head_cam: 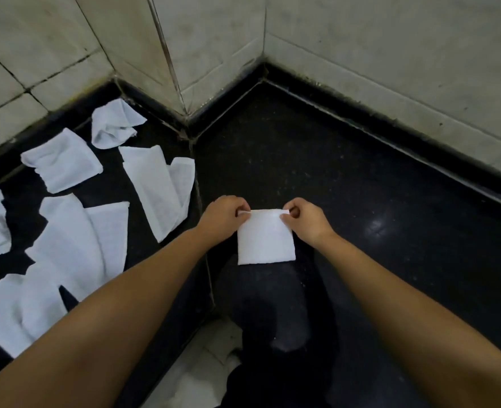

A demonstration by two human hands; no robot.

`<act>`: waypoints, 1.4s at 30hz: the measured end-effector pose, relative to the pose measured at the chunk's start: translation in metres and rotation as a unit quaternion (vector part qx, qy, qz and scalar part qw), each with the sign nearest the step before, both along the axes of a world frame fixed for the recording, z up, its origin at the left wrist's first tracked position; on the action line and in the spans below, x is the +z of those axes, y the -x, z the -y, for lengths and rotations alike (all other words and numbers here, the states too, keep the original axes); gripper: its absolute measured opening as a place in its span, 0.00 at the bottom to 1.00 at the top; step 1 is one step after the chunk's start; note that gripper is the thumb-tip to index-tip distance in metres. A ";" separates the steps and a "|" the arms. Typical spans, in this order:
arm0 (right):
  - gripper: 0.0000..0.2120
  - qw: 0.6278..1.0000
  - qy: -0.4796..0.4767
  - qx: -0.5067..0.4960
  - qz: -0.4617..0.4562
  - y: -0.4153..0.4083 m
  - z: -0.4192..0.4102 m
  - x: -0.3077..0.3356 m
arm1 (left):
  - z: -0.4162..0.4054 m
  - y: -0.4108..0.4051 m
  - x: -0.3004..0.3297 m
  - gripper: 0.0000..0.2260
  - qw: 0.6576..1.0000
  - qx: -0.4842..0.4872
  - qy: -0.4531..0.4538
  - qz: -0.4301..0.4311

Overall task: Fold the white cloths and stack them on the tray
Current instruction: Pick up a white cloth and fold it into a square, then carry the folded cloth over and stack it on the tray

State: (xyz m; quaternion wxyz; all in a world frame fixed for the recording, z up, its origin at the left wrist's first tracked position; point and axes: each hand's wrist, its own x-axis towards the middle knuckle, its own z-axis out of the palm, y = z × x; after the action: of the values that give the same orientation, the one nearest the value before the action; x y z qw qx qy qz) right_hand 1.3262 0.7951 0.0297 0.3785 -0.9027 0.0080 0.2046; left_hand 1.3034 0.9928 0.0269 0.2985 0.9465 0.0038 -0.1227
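One cloth (266, 240), already folded small, hangs over the dark counter (390, 231) from my left hand (224, 214) and right hand (306, 220), each pinching a top corner, while several loose cloths (75, 231) lie unfolded at left; I see no tray.

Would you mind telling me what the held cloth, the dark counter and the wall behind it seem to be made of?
Held cloth: soft white woven fabric, perhaps terry; faint nubby texture, limp edges.
Dark counter: polished black stone, likely speckled granite; it shows a glossy light reflection.
Wall: pale glazed-looking tiles with dark grout lines, probably ceramic.
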 end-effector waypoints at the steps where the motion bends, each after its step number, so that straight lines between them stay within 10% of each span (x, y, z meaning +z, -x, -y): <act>1: 0.08 1.000 0.013 0.004 -0.001 -0.001 -0.001 -0.002 | 0.000 -0.001 -0.004 0.06 1.000 0.001 -0.015 0.006; 10: 0.25 0.974 0.226 0.023 0.012 0.016 -0.007 -0.006 | 0.017 0.037 -0.019 0.18 0.980 0.181 -0.084 -0.010; 15: 0.16 0.967 0.253 0.022 0.010 0.028 -0.030 -0.002 | 0.033 0.038 -0.018 0.16 0.973 0.192 -0.122 -0.049; 20: 0.11 0.992 -0.012 -0.100 -0.080 0.034 -0.024 0.014 | 0.030 0.045 0.003 0.04 0.964 0.237 0.115 -0.026; 25: 0.11 0.884 -0.359 -0.192 -0.228 0.065 0.017 0.045 | 0.027 0.072 0.038 0.09 0.899 0.239 0.359 -0.074; 34: 0.08 0.865 -0.407 -0.233 -0.176 0.160 0.130 0.071 | 0.109 0.110 0.076 0.15 0.802 0.158 0.499 -0.289; 42: 0.09 0.820 -0.401 -0.398 -0.087 0.336 0.293 0.098 | 0.293 0.190 0.100 0.09 0.809 -0.020 0.409 -0.421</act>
State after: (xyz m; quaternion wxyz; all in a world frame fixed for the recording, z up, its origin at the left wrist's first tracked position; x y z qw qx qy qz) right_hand 0.9906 0.5017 0.1280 0.7531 -0.5680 0.3171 0.0985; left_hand 1.1130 0.7001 0.1268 0.6248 0.5921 0.0598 -0.5055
